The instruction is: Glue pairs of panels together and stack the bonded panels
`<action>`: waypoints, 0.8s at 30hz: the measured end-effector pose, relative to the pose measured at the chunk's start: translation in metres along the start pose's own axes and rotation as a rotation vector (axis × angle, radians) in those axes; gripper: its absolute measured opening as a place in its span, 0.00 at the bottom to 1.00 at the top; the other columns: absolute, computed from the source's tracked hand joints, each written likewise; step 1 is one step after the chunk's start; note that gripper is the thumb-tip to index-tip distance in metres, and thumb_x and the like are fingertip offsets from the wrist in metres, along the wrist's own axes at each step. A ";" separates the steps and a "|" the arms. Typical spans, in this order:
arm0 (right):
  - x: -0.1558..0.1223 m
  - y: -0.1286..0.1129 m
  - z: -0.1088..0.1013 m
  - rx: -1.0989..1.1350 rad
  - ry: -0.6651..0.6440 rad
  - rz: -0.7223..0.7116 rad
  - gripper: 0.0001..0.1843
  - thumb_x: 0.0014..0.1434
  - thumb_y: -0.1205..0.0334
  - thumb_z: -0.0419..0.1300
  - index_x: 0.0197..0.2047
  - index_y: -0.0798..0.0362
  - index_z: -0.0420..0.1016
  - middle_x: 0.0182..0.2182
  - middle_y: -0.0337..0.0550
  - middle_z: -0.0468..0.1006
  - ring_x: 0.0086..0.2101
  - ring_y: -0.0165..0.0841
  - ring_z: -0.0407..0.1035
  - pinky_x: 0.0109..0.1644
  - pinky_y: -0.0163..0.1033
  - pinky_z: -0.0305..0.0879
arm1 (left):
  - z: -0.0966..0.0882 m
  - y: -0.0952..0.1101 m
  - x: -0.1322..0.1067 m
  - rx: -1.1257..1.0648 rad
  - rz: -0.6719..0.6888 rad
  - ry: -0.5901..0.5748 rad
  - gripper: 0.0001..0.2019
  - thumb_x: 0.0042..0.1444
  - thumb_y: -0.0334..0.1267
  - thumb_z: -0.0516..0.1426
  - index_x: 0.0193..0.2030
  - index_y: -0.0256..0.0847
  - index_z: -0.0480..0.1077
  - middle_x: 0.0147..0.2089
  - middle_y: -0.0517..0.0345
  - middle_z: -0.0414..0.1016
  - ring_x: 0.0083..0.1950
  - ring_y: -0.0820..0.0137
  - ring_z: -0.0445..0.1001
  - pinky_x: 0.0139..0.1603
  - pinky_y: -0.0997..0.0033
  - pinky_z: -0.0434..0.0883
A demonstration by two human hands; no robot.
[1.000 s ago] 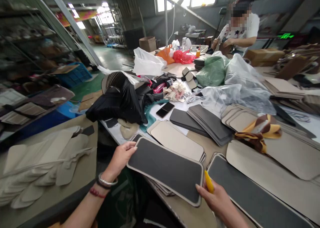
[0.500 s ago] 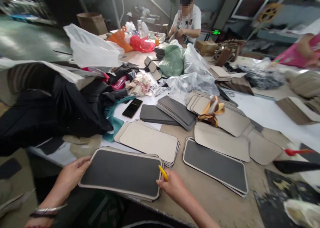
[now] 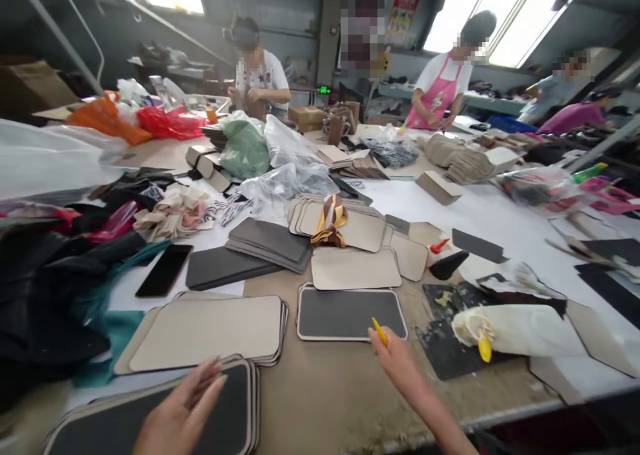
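Note:
My left hand (image 3: 183,408) lies flat with fingers stretched out on the top black panel with a pale border (image 3: 125,422), part of a stack at the near left edge of the table. My right hand (image 3: 395,362) is closed round a small yellow tool (image 3: 379,331) whose tip points up. It hovers at the near edge of another black bordered panel (image 3: 350,313) lying in the middle of the table. A stack of beige panels (image 3: 205,328) sits between the two black ones.
Grey panels (image 3: 265,242), a phone (image 3: 164,270), black fabric (image 3: 45,288) and plastic bags (image 3: 285,168) crowd the table. A glue-stained white bag with a yellow nozzle (image 3: 510,332) lies to the right. Three other people work at the far side.
The view swung right. The black panel I held in both hands now rests on the stack at the near left; my right hand left it and moved over to the middle black panel.

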State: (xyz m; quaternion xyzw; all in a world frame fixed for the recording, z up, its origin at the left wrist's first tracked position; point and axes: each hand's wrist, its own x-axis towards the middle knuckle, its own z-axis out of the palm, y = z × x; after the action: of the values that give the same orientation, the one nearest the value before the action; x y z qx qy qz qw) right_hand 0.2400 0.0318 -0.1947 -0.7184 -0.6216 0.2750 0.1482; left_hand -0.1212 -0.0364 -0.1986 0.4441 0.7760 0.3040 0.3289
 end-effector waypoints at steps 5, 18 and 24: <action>0.003 0.059 -0.028 -0.033 0.045 0.108 0.18 0.55 0.47 0.39 0.23 0.48 0.58 0.21 0.44 0.72 0.24 0.36 0.67 0.30 0.37 0.58 | 0.081 0.071 -0.010 -0.175 0.066 -0.234 0.24 0.39 0.52 0.55 0.42 0.41 0.71 0.37 0.53 0.78 0.40 0.61 0.76 0.45 0.64 0.73; 0.058 0.117 -0.016 -0.296 0.002 0.215 0.16 0.61 0.64 0.45 0.39 0.63 0.71 0.36 0.57 0.76 0.38 0.40 0.71 0.39 0.36 0.60 | 0.184 0.102 0.054 0.256 0.049 -0.104 0.25 0.47 0.37 0.51 0.51 0.22 0.63 0.52 0.33 0.67 0.57 0.56 0.64 0.57 0.63 0.60; 0.066 0.115 -0.013 -0.310 -0.034 0.179 0.16 0.62 0.64 0.43 0.39 0.59 0.71 0.34 0.52 0.77 0.36 0.38 0.72 0.37 0.36 0.62 | 0.196 0.099 0.058 0.366 0.052 -0.039 0.22 0.51 0.39 0.50 0.52 0.30 0.62 0.50 0.38 0.69 0.57 0.56 0.64 0.57 0.60 0.59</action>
State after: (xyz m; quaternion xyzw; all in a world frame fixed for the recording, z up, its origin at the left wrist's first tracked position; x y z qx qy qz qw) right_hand 0.3456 0.0763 -0.2618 -0.7805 -0.5923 0.2000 0.0002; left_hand 0.0576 0.0916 -0.2546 0.5220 0.8002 0.1576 0.2497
